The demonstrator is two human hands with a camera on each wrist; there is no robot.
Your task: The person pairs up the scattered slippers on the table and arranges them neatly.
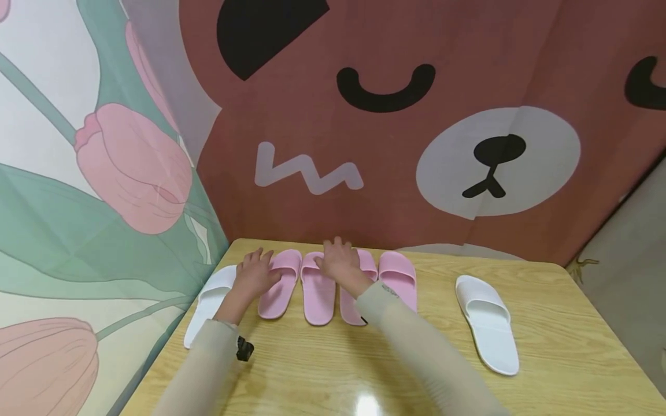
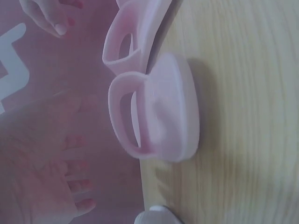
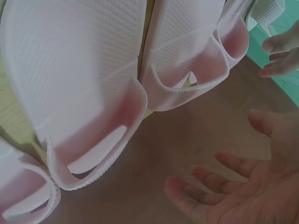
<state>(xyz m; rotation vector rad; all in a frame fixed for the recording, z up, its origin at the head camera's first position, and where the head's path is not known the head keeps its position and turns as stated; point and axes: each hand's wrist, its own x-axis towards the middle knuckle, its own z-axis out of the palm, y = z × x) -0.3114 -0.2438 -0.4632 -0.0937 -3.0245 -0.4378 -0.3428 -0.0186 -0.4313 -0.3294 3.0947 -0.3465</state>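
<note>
Left hand (image 1: 254, 276): fingers spread, palm empty, by the toe end of the leftmost pink slipper (image 1: 277, 299); whether it touches, I cannot tell
Right hand (image 1: 339, 261): fingers loosely extended, holding nothing, over the toe ends of the middle pink slippers (image 1: 318, 303)
Pink row: four slippers side by side on the wooden table (image 1: 302, 370), straps toward the bear cloth (image 1: 385, 150)
White slippers (image 1: 491, 335): one left of the row, one well apart to the right
</note>
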